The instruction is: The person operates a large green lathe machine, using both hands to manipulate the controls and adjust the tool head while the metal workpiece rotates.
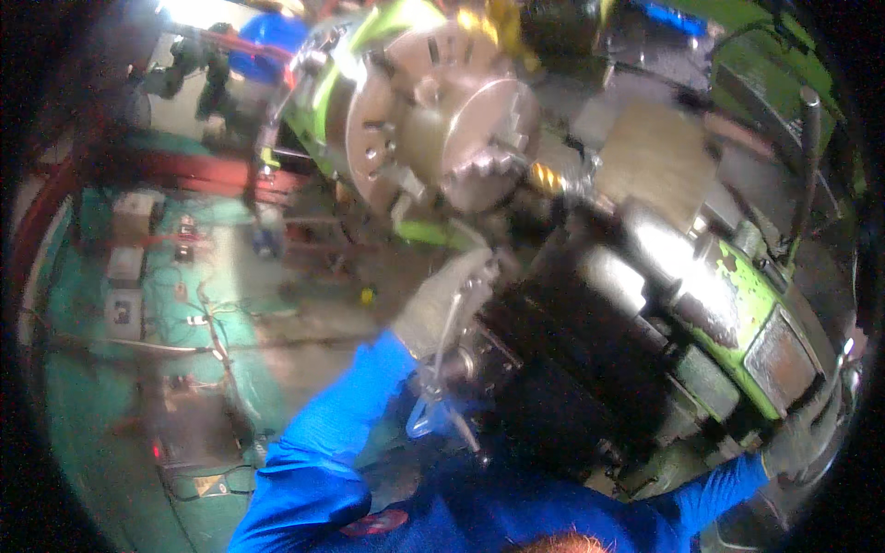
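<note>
My left hand [449, 300], in a grey work glove, is at the near left side of the lathe's dark carriage [572, 341]. Its fingers look curled, but blur hides what they hold. A thin metal lever [449, 327] runs down beside that hand toward a round fitting [466, 362]. Beyond it stands the lathe chuck [489, 138], a large round steel face with stepped jaws. Over at the lower right, my gloved right hand [795, 449] rests against the curved rim of a handwheel [850, 396]; its fingers are smeared.
A worn green tailstock [737, 323] rises between the carriage and my right hand. An upright lever [808, 166] stands behind it. A tan board-like piece [659, 157] lies past the carriage. On the left, cables [217, 341] and boxes [129, 263] sit on a green surface.
</note>
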Tool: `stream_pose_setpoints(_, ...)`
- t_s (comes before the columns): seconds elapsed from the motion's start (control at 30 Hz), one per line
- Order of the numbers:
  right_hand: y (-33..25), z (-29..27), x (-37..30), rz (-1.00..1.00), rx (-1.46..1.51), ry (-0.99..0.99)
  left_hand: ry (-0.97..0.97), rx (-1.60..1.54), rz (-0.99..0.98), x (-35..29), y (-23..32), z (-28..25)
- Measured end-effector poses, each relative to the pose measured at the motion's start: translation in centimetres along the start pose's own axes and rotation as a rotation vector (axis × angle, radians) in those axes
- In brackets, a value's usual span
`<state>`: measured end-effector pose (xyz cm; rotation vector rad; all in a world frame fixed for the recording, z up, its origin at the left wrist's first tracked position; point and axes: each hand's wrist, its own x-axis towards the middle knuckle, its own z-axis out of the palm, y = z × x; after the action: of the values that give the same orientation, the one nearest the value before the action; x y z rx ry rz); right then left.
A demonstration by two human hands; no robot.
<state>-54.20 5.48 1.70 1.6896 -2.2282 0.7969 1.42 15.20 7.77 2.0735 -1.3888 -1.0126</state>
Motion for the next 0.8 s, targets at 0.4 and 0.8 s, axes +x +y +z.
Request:
stream_pose_setpoints(0.4, -22.2, -5.8, -5.0, -0.152, 0.661, -0.508, 0.098, 0.487, 0.673, 4.3, 0.3, -2.7)
stream_pose_setpoints(0.8, -35.3, -0.8, -8.4, -0.642, 0.3, -1.0, -0.298, 0.1, 0.624, 11.2, -0.8, 2.1)
